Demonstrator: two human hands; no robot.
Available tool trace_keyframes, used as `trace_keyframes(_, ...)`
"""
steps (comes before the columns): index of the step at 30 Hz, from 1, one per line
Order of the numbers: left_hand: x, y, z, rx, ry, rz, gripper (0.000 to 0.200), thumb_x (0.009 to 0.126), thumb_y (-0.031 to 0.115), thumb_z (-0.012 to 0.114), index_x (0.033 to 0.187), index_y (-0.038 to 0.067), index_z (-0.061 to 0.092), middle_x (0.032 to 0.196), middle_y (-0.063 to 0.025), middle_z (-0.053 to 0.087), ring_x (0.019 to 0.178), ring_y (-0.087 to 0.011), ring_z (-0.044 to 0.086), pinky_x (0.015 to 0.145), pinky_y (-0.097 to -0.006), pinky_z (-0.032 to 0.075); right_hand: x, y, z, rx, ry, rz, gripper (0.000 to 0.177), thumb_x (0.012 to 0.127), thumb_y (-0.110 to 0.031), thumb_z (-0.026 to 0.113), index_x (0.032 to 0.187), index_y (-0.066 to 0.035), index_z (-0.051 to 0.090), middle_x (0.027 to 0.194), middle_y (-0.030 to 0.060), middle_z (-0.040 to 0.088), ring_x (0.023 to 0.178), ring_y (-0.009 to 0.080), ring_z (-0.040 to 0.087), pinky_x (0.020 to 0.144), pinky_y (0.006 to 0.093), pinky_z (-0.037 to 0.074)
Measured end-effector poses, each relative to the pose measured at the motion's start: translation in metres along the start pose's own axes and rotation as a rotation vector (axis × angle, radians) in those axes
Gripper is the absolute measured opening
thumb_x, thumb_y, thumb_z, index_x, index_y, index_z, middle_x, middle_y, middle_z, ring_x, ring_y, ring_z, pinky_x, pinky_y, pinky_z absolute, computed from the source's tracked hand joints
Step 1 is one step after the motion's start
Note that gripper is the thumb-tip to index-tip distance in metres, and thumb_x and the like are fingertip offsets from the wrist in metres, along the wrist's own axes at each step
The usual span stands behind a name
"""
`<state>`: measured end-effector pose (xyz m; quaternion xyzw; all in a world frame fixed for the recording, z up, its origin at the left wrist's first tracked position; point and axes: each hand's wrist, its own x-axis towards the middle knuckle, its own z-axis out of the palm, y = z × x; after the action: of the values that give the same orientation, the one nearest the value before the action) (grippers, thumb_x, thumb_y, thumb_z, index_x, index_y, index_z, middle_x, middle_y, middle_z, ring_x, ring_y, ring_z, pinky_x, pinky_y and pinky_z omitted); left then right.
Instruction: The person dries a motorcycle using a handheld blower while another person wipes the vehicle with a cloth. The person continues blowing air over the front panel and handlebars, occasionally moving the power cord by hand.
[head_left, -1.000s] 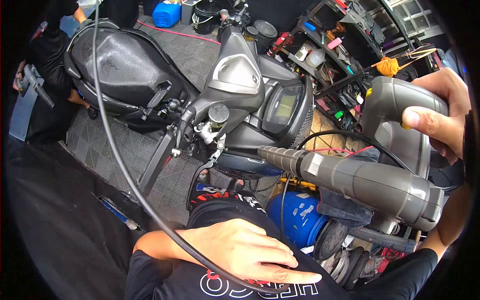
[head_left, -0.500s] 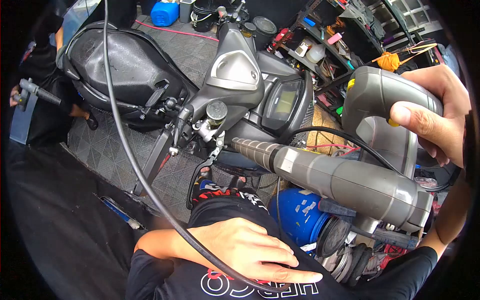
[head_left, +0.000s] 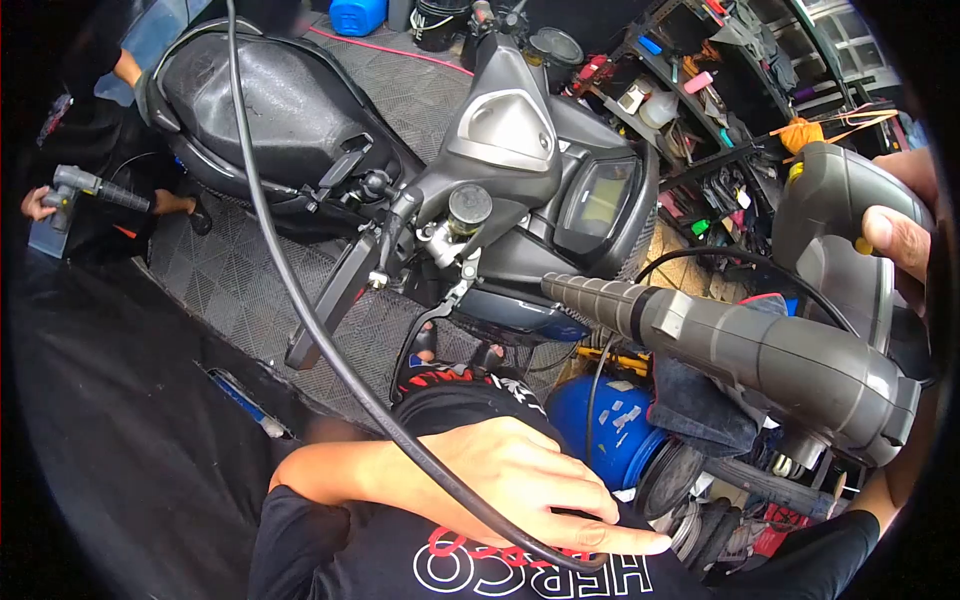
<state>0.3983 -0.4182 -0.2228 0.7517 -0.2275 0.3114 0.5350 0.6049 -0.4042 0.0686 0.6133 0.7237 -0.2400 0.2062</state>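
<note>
At the right edge, my right hand [head_left: 900, 240] is wrapped round the handle of a grey handheld blower [head_left: 770, 350], thumb by a yellow button. Its ribbed nozzle [head_left: 590, 298] points left, near the front of a dark grey scooter [head_left: 505, 130]. Close to the nozzle are the scooter's brake lever [head_left: 455, 297], brake fluid reservoir [head_left: 469, 208] and display [head_left: 605, 205]. My left hand [head_left: 520, 480] lies across my black shirt with fingers stretched out. A black cable [head_left: 345, 375] crosses over its back and curves beneath the index finger; the thumb is hidden.
At left, another person's hand [head_left: 40, 204] holds a similar blower [head_left: 75, 190]. A blue drum [head_left: 605, 425] stands below my blower, with a dark cloth [head_left: 700, 405] beside it. Tool shelves [head_left: 700, 130] fill the upper right. A red hose [head_left: 390, 48] crosses the tiled floor [head_left: 225, 275].
My right hand and the blower have moved right, taking the nozzle away from the brake lever. The view has shifted slightly, and the other person's blower is tilted differently.
</note>
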Motion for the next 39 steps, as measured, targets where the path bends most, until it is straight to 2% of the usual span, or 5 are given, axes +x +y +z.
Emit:
trace_keyframes(2,0.002,0.002,-0.002,0.021,-0.004,-0.001,0.041,0.096,0.015,0.062,0.136,0.018,0.073,0.106,-0.0027,0.073,0.096,-0.0125,0.074,0.064,-0.0222,0.054,-0.003,0.005,0.005,-0.005,0.019,0.023,0.062,0.093,-0.062,0.068,0.111,-0.003,0.074,0.062,-0.0017,0.052,0.051,0.0057,0.046,0.048,0.0218,0.034)
trace_keyframes(5,0.002,0.001,0.004,0.071,0.057,0.042,0.039,0.096,0.014,0.063,0.132,0.02,0.076,0.101,-0.0004,0.074,0.093,-0.0108,0.075,0.063,-0.022,0.055,-0.004,0.001,0.009,0.097,0.032,0.469,0.061,0.093,-0.061,0.068,0.112,-0.003,0.073,0.062,-0.0015,0.053,0.051,0.0057,0.046,0.048,0.0218,0.034)
trace_keyframes(7,0.004,-0.004,0.012,0.056,0.229,0.102,0.048,0.093,0.015,0.064,0.14,0.022,0.069,0.095,0.0039,0.069,0.083,-0.0078,0.07,0.058,-0.0206,0.052,-0.001,-0.001,0.01,0.12,0.041,0.543,0.061,0.093,-0.061,0.068,0.113,-0.003,0.073,0.063,-0.0015,0.053,0.051,0.0057,0.046,0.048,0.0217,0.035)
trace_keyframes(14,0.002,-0.004,0.009,0.101,0.279,0.125,0.054,0.092,0.015,0.063,0.146,0.023,0.065,0.093,0.0066,0.067,0.078,-0.0071,0.068,0.056,-0.0199,0.052,-0.003,0.001,0.011,0.129,0.072,0.597,0.061,0.093,-0.06,0.069,0.115,-0.004,0.072,0.064,-0.0012,0.054,0.051,0.0058,0.046,0.048,0.0217,0.035)
trace_keyframes(39,-0.003,-0.003,-0.003,-0.043,0.034,0.003,0.041,0.095,0.012,0.068,0.135,0.015,0.073,0.115,-0.0049,0.074,0.102,-0.0184,0.075,0.074,-0.0268,0.059,-0.015,0.013,0.008,0.155,0.097,0.679,0.059,0.094,-0.057,0.07,0.121,-0.005,0.069,0.067,-0.0002,0.057,0.05,0.0058,0.047,0.047,0.0215,0.037)
